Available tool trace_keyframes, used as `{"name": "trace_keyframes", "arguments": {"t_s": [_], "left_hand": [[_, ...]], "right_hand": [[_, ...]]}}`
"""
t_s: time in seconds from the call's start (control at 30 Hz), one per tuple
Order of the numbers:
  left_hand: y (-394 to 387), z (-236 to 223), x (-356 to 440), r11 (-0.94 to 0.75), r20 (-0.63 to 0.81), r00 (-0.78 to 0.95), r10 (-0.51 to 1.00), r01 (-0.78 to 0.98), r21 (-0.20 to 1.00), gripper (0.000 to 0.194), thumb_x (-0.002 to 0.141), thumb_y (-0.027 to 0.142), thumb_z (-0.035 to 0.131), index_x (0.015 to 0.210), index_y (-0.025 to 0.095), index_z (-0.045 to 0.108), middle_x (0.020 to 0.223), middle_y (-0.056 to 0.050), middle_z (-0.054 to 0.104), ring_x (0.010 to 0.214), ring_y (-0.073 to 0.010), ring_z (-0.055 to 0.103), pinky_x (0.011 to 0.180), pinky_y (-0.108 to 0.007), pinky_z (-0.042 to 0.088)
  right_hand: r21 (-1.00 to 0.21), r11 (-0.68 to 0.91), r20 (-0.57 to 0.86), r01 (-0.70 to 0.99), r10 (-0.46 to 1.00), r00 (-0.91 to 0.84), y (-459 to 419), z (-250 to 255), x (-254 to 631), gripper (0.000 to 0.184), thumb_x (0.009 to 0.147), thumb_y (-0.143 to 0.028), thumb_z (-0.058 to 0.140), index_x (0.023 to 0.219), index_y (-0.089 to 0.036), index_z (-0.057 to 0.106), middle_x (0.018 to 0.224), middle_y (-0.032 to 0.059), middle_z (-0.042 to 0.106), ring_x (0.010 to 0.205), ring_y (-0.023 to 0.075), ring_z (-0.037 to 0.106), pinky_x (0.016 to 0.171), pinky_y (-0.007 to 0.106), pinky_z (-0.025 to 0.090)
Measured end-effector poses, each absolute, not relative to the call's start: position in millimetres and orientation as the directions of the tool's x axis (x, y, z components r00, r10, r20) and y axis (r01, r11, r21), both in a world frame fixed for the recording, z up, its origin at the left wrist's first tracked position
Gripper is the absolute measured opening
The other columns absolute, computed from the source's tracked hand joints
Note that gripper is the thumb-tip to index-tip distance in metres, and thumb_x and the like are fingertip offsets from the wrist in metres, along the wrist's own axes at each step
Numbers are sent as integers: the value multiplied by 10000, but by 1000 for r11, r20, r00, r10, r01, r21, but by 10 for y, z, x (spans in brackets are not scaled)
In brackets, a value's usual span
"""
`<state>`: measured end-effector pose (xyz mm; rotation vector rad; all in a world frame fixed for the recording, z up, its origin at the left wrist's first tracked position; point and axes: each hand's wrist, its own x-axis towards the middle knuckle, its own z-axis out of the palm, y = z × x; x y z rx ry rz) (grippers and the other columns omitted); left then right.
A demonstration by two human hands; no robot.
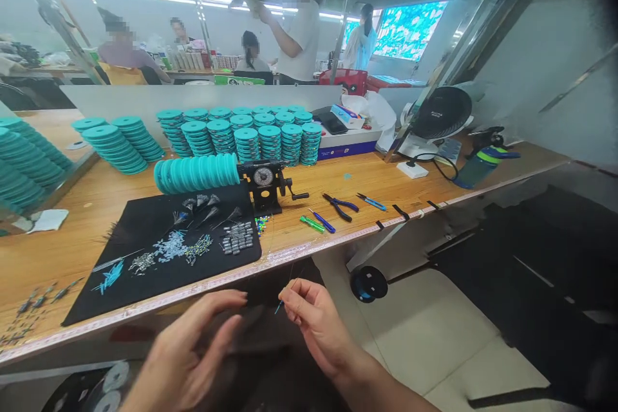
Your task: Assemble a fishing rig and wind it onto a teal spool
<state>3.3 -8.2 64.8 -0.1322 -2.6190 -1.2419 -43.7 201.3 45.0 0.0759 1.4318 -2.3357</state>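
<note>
My right hand (313, 318) is below the front edge of the wooden table (367, 174), its thumb and forefinger pinched on a tiny blue piece (279, 306) on a thin line. My left hand (193, 347) is beside it, fingers loosely spread and reaching toward that piece, holding nothing I can make out. On the table lies a black mat (145, 270) with small piles of beads, swivels and feathery bits. At the mat's far edge a black hand-crank winder (268, 183) carries a row of teal spools (197, 174).
Stacks of teal spools (241, 132) stand along the back and left. Pliers (340, 205), small cutters (371, 201) and pens (316, 222) lie right of the winder. A black fan (441, 112), a bottle (476, 167) and a dark spool (369, 283) under the table. Other people work behind a partition.
</note>
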Motion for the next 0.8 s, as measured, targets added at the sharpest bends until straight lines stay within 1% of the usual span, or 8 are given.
{"name": "trace_keyframes", "arguments": {"t_s": [0.07,0.17,0.23,0.37,0.53,0.67,0.73,0.8], "left_hand": [[230,697,-25,400,4,-996,87,39,916,263,890,425,575,1048,240,674,974,-46,737,825,-195,698,641,-217,572],[520,654,-57,220,-144,-977,156,-108,970,281,921,446,532,846,198,640,701,6,611,635,-132,561,546,-177,455],[571,604,-51,154,-181,-973,142,-159,975,309,920,460,534,797,189,617,659,30,531,600,-112,470,549,-180,400],[526,535,-35,14,-204,-961,190,-205,979,301,923,456,533,799,191,605,787,4,581,722,-139,494,666,-211,411],[542,434,9,-171,-234,-940,249,-281,944,291,904,431,583,785,170,636,778,-15,582,749,-139,474,696,-211,388],[650,287,23,-490,-298,-881,367,-455,743,301,820,437,691,726,157,631,631,35,465,555,-78,332,520,-165,291],[680,222,-20,-504,-336,-885,322,-461,730,293,817,446,693,735,173,624,560,77,351,498,-70,213,464,-166,219],[668,178,-79,-374,-337,-923,187,-384,844,291,838,467,663,763,187,637,551,81,350,495,-75,228,466,-168,231]], "right_hand": [[-854,-396,-223,337,-307,-925,2006,482,-416,312,782,-329,778,647,-150,561,612,-48,453,593,97,331,583,241,271],[-861,-411,-185,299,-295,-937,2037,499,-410,246,795,-307,776,708,-143,616,642,-38,509,602,91,375,611,235,313],[-845,-441,-187,302,-285,-940,2067,491,-416,217,799,-302,781,766,-133,648,691,-21,564,583,77,387,580,223,307],[-746,-552,-188,374,-364,-912,2075,473,-419,223,865,-311,726,797,-130,616,895,63,675,531,49,426,506,206,271],[-641,-650,-128,408,-434,-892,2013,490,-418,241,911,-306,672,772,-169,532,614,-22,602,460,65,435,476,196,316],[-654,-651,-89,386,-441,-893,1995,447,-488,223,892,-302,695,784,-183,540,496,-71,502,414,66,369,439,182,312],[-655,-642,-136,398,-418,-898,2016,394,-566,238,870,-309,722,771,-175,552,512,-69,505,438,62,391,456,172,325],[-680,-627,-176,381,-365,-914,2066,331,-654,237,844,-325,750,799,-162,584,653,-23,607,529,68,490,518,173,378]]}}
